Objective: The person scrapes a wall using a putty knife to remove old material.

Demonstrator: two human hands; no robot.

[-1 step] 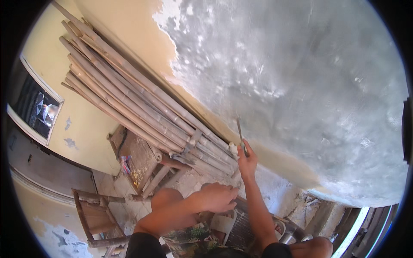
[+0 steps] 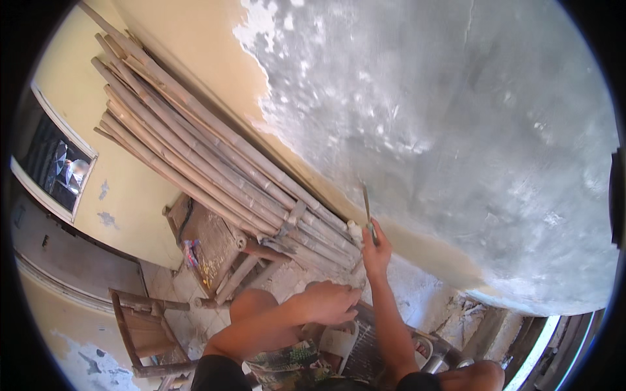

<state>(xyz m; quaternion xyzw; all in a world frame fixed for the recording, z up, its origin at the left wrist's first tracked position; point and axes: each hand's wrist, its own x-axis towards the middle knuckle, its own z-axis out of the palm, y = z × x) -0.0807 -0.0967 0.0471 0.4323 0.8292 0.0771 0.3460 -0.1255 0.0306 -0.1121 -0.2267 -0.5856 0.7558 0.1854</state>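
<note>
My right hand (image 2: 376, 251) is closed around the handle of a thin-bladed scraper (image 2: 367, 202), raised in front of the grey wall (image 2: 456, 150). The blade shows nearly edge-on and points up; from this view I cannot tell whether its tip touches the wall. The grey surface is patchy with white marks and meets yellow-beige paint along a ragged edge. Lower down, my left hand (image 2: 329, 303) hangs loosely by my bent knee (image 2: 254, 301), its fingers loosely extended and nothing visible in them.
A bundle of long bamboo poles (image 2: 195, 133) leans along the wall to the left, tied near its lower end. Beside it stands a worn wooden table (image 2: 207, 238), with a wooden chair (image 2: 149, 329) nearer me. Broken rubble (image 2: 464, 319) lies at the wall's foot on the right.
My right hand and the scraper sit very slightly lower and to the right in view. My left hand has barely moved.
</note>
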